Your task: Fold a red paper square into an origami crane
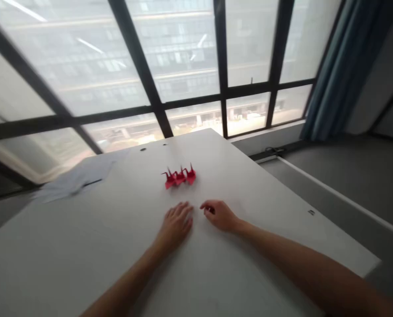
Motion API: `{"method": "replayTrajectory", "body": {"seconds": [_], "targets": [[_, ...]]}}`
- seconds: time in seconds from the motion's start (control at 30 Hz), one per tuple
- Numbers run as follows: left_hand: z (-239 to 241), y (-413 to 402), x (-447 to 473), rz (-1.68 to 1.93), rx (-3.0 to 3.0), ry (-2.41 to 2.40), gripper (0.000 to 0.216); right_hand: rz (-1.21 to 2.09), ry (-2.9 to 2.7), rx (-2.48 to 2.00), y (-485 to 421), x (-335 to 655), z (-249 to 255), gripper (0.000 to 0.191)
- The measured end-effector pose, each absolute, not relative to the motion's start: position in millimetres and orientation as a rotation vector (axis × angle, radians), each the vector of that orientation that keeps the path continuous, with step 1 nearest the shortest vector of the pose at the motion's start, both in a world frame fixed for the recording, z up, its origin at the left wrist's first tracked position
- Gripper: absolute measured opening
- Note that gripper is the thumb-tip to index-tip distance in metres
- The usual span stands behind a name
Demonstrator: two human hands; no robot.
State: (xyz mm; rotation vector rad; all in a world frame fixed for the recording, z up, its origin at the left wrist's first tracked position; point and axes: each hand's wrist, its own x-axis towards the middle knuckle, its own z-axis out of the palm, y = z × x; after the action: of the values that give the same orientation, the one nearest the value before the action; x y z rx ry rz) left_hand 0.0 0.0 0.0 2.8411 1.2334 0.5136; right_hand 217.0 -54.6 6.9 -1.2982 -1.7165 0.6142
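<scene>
Toward the far edge of a white desk (84, 246) beside a tall window (183, 48), three red origami cranes (179, 177) stand in a close row, roughly midway between the left and right edges of the surface. The row's long axis runs from left to right; the slim, bent necks appear to lean toward the left edge, while straighter tail points rise behind them. Crisp folded paper gives each bird a broad, angular body and darker, spiky tips. On the near side of the row, a person's left hand (177, 218) lies palm down, fingers extended and slightly spread, its fingertips apart from the paper. Just beside it, the right hand (220, 215) is loosely curled, a narrow gap between thumb and forefinger. Bare forearms reach in from the near edge across the smooth, matte surface. By its far left corner, thin white sheets (100, 169) lie overlapping, a slender dark pen (92, 182) resting on them. A dark oval fitting (142, 149) sits close to the far edge. Beyond the right edge, a blue curtain (335, 79) hangs in soft vertical folds above grey floor (358, 171)
</scene>
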Motion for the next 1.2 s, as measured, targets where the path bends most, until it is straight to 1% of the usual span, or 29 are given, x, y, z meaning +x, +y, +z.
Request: {"method": "replayTrajectory", "body": {"seconds": [0.2,0.37,0.5,0.6,0.77,0.9,1.03,1.13,1.2], "targets": [[5.6,-13.1,-1.6,0.515,2.742,1.229,0.04,0.594,-1.751,-1.338,-61.3,211.2,7.2,0.023],[6.1,-15.8,-3.2,0.55,2.68,1.22,0.038,0.656,-1.592,-1.422,-44.9,208.9,0.5,0.022],[13.4,-16.1,-5.2,0.755,2.576,1.23,0.034,0.687,-1.5,-1.426,-11.4,211.4,-3.1,0.026],[23.8,-8.9,-12.3,0.927,2.439,1.254,0.032,0.638,-1.403,-1.424,18.9,217.4,-4.7,0.032],[34.5,36.7,-34.3,1.26,1.974,1.355,0.029,0.506,-1.191,-1.444,77.6,230.0,-5.6,0.044],[29.9,90.1,-49.2,1.359,1.754,1.502,0.037,0.476,-1.132,-1.397,123.0,228.6,-1.9,0.059],[21.0,131.2,-50.2,1.388,1.612,1.535,0.054,0.514,-1.207,-1.291,148.7,221.4,-1.0,0.075],[12.7,147.9,-44.4,1.399,1.586,1.514,0.065,0.524,-1.242,-1.243,154.0,221.6,-6.5,0.079],[7.3,152.5,-41.0,1.397,1.599,1.5,0.069,0.532,-1.248,-1.24,154.4,223.5,-11.2,0.077]]}}
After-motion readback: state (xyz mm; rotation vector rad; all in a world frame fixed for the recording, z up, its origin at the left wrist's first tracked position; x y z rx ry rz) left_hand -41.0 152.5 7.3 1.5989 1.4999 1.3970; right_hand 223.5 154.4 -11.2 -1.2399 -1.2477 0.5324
